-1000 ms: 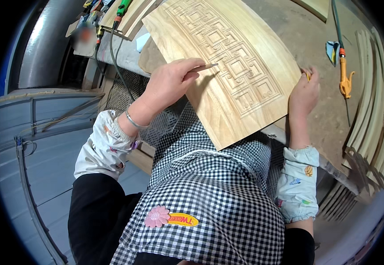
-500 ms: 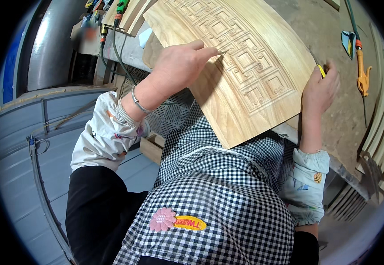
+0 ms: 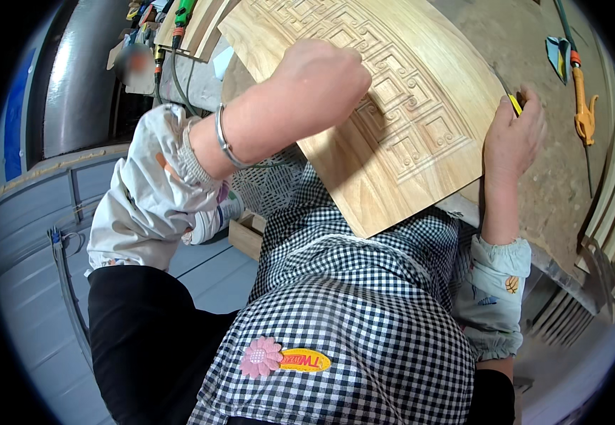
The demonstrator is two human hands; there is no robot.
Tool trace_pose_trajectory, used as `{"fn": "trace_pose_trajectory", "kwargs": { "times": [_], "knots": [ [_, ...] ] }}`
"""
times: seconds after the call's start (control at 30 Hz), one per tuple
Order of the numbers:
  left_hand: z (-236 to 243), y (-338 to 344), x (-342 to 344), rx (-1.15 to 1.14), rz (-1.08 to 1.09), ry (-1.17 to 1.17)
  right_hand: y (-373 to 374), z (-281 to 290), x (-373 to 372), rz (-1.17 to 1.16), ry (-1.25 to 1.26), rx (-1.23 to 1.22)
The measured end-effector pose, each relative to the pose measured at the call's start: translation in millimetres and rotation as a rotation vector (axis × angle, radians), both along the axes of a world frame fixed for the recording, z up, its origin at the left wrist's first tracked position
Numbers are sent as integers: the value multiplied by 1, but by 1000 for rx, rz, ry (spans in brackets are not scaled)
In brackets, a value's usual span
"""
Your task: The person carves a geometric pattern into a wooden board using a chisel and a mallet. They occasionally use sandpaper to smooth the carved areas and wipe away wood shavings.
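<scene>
A pale wooden panel (image 3: 385, 198), carved with squared scrolls, lies slanted over the bench edge near my checked apron. My left hand (image 3: 321, 85), with a silver bangle at the wrist, is closed above the carving; its fingers curl out of sight, and whatever they hold is hidden. Beside the panel's right edge, my right hand (image 3: 513, 138) grips a thin yellow-handled tool (image 3: 515, 105) with a dark narrow end pointing up along the edge.
An orange air blow gun (image 3: 583, 117) lies on the bench (image 3: 534, 42) at right, beside stacked wooden strips (image 3: 608, 198). Hoses with a green fitting (image 3: 183, 14), boards and a clutter of small items sit at upper left. A wooden box (image 3: 243, 237) is low behind my left arm.
My left hand has risen and moved right over the carving, and the thin tool seen in it earlier is hidden. My right hand appears farther right, with more of the yellow tool showing.
</scene>
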State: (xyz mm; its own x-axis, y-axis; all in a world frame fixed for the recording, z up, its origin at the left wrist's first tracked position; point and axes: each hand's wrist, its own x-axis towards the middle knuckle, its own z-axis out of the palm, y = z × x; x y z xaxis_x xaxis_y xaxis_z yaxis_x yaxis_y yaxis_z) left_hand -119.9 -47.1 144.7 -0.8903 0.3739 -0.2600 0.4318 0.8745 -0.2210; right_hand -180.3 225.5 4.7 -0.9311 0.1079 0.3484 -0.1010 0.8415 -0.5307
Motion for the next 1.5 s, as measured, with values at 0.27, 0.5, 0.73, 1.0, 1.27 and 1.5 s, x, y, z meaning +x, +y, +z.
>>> {"fn": "trace_pose_trajectory", "kwargs": {
  "times": [0.27, 0.5, 0.73, 1.0, 1.27, 1.5],
  "knots": [
    [13, -15, -52, -15, 85, -203, -2, 3, 1, 4, -18, -21],
    [-3, -78, -56, 623, 384, -350, -3, 1, 5, -102, 230, 67],
    [-7, -58, 27, 487, 299, 89, -98, 25, 93, 651, -14, -269],
    [-12, -41, 26, 398, 189, 143, -151, 20, 109, 596, -5, -191],
    [-8, -38, 20, 341, 112, 142, -149, 24, 108, 595, 11, -227],
    [5, -7, 22, 182, 51, 122, -144, 31, 111, 612, -47, -324]
  ]
}}
